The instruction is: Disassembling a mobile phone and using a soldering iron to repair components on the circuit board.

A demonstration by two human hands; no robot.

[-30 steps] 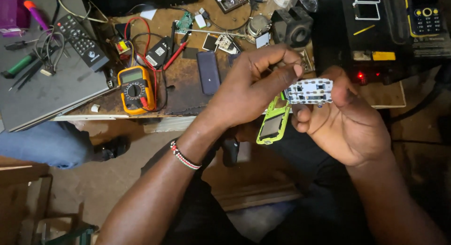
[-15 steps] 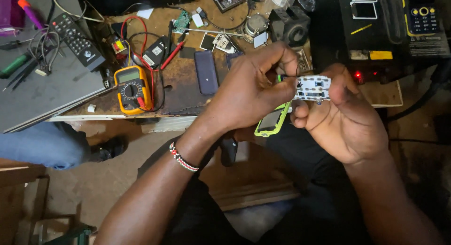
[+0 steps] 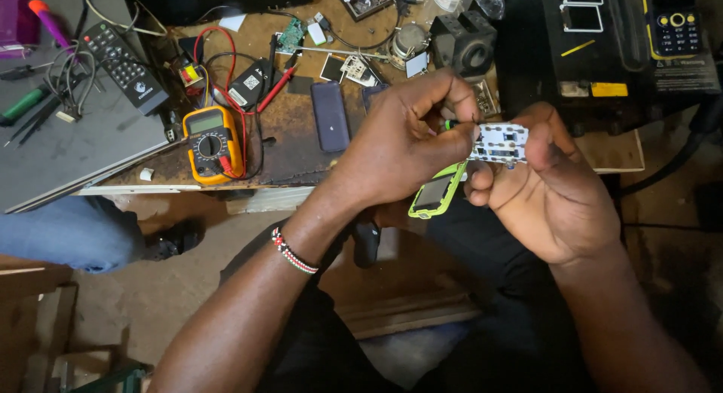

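Lime-green plastic is showing under the hands: a phone shell is hanging below them, just in front of the workbench edge. The right hand is pinching a small white circuit board flat, steadying it, while the left hand is gripping a thin green-handled tool against its edge. Farther off, a yellow multimeter, a dark phone and a remote control are lying on the workbench.

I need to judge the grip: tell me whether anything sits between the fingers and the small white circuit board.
Nothing visible does. The right hand pinches the white circuit board directly, and the left hand touches its left edge, with a green-tipped tool in its fingers.
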